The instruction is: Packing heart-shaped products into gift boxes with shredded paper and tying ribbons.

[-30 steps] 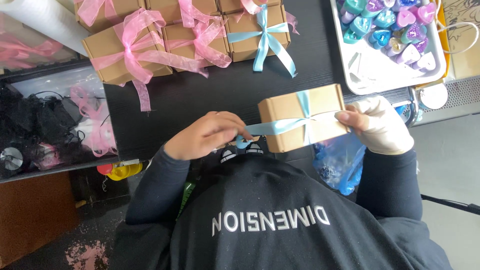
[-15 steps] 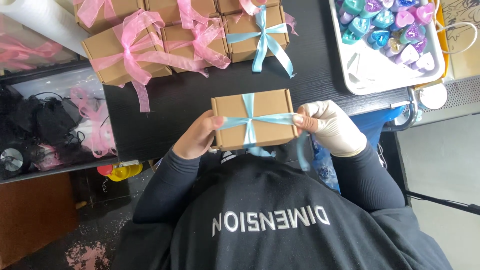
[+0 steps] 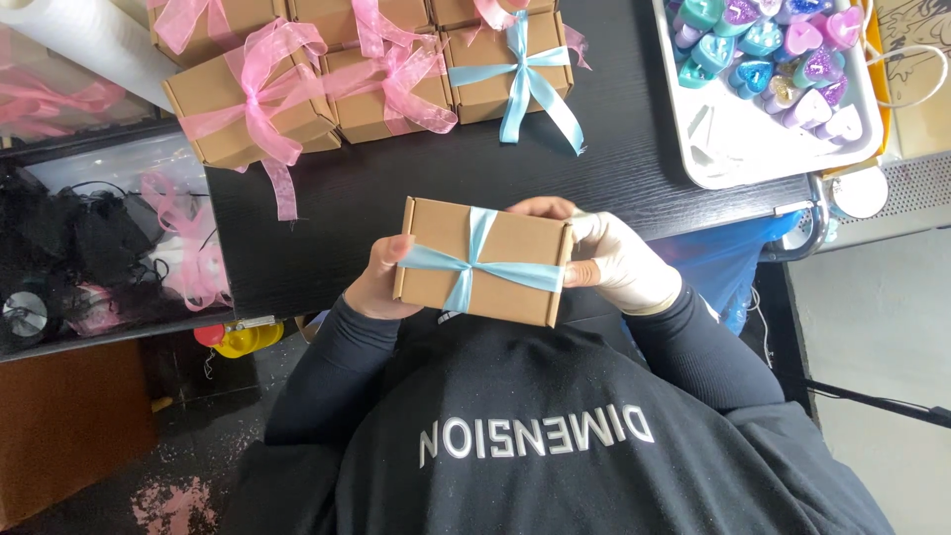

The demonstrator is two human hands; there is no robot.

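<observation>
Head view: both hands, left (image 3: pixel 376 282) and right (image 3: pixel 619 263), are gripping the brown box (image 3: pixel 483 263) by its ends, its blue ribbon (image 3: pixel 474 267) crossing on top, above the black surface (image 3: pixel 416 188) edge.

A ribbon-tied box (image 3: pixel 483 260) is held above the table's (image 3: pixel 396 198) near edge, between the left hand (image 3: pixel 374 287) and right hand (image 3: pixel 619 263). Behind it sit more tied boxes (image 3: pixel 367 74). A tray (image 3: pixel 763 149) of heart-shaped pieces lies behind and to its right.
</observation>
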